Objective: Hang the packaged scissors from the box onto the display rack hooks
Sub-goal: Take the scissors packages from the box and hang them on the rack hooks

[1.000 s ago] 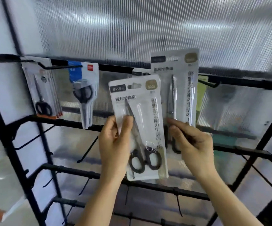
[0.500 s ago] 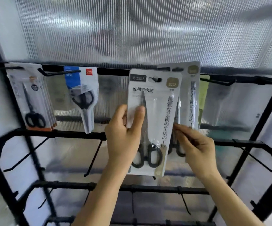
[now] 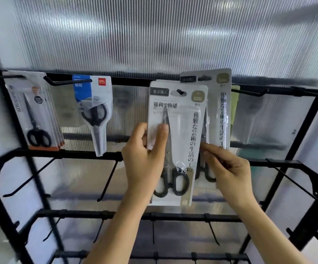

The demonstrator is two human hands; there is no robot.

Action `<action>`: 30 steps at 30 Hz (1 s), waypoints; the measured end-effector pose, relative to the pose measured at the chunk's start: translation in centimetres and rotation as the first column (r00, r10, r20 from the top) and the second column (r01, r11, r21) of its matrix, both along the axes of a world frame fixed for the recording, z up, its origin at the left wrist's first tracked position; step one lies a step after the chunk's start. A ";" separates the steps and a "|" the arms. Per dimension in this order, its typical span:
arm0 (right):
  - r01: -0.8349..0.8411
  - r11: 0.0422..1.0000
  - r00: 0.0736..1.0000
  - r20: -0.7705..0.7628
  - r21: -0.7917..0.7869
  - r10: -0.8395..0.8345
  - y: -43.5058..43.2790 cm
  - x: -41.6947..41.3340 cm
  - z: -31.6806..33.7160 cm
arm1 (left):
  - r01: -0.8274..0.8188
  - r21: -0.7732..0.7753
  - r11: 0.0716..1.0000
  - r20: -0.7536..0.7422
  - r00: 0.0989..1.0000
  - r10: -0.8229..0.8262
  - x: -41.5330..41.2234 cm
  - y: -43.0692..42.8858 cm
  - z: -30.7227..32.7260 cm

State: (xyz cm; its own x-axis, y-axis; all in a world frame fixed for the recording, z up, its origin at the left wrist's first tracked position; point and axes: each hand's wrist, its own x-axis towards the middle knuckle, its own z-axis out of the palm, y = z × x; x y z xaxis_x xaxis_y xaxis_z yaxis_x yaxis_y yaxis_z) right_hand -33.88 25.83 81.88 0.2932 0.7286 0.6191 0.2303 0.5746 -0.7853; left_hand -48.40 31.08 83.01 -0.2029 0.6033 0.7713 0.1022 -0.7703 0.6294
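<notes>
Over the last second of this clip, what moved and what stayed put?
The left hand lifted the front scissors pack from well below the top bar up and rightward; a hook tip now shows through its hang hole. It overlaps the rear pack more. The right hand kept steadying that rear pack. The other hanging packs on the left stayed put.

Before you, a display rack (image 3: 89,155) of matt black metal bars, a ribbed translucent plastic panel (image 3: 154,35) with soft shine, your scissors pack (image 3: 177,141) of matt white card under glossy clear plastic, black plastic handles, bright steel blades.
</notes>
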 end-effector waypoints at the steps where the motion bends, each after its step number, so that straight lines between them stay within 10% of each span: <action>1: -0.002 1.000 1.000 0.003 0.001 0.002 0.0 0.0 0.0 | -0.005 0.003 1.000 -0.011 1.000 0.005 0.0 0.0 -0.1; 30: 0.185 0.982 0.972 0.153 -0.039 -0.178 -0.8 3.4 -2.0 | -0.025 -0.205 0.978 -0.078 0.997 0.009 3.0 9.0 -1.7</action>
State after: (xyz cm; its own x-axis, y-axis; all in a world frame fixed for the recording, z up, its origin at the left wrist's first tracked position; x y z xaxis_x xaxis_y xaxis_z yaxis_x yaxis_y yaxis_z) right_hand -30.47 25.06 79.85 0.3316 0.7041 0.6279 0.4427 0.4716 -0.7626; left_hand -45.36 40.06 81.32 -0.1592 0.7478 0.6446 0.1679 -0.6229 0.7641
